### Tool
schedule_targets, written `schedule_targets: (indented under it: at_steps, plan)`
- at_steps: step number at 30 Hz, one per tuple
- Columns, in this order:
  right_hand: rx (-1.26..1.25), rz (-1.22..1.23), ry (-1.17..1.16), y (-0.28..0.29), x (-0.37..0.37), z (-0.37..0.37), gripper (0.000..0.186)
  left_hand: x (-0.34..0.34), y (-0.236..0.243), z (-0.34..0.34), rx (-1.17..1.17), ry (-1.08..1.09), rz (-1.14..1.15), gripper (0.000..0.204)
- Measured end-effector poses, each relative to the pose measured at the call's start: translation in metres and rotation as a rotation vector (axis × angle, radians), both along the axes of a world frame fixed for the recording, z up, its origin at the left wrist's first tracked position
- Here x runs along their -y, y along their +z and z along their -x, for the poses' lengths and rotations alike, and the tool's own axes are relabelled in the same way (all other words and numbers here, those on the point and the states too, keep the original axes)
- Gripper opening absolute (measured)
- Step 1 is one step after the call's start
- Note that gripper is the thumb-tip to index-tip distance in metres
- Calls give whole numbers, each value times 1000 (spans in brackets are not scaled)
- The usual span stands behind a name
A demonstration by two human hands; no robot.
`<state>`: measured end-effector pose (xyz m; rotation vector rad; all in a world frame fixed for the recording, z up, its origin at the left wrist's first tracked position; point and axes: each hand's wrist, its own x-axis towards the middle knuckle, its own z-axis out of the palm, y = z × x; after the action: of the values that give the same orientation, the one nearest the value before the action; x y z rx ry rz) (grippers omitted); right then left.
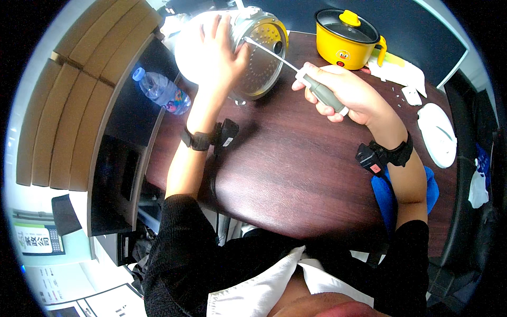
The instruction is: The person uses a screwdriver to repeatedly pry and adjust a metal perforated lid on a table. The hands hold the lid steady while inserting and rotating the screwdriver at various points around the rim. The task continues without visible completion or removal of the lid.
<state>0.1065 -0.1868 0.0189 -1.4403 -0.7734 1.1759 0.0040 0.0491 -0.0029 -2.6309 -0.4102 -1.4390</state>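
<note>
A white rounded appliance [191, 55] lies on its side at the far left of the table. Its round end faces right and shows a shiny metal disc [264, 68] dotted with small holes. My left hand [224, 58] rests spread over the white body, fingers stretched out, thumb near the rim. In my right hand [343, 90] is a screwdriver [323, 95] with a grey-green and white handle, the fingers wrapped round it. Its long thin shaft points left, with the tip at the appliance's rim near my left thumb. Whether the tip sits on a screw is too small to tell.
A yellow electric pot [338, 52] with a glass lid stands at the back right, beside white scraps [411, 96]. A white oval part [437, 134] and a blue cloth [384, 193] lie on the right. On the left are a water bottle [162, 92] and cardboard boxes [68, 121].
</note>
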Motion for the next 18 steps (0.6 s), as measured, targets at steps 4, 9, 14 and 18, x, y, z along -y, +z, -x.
schedule_targets:
  at_steps: [4,9,14,18]
  plan:
    - [-93,-19,53,-1,-1,-1,40,2,0,0,1,13,-20,63]
    - [854,-167,-105,-26,-9,-15,36,5,1,0,1,18,-3,62]
    - [1591,-299,-431,-25,-7,-3,31,2,1,-2,-6,30,-12,62]
    - [839,-135,-91,-20,-6,-10,38,0,0,-1,1,23,-31,62]
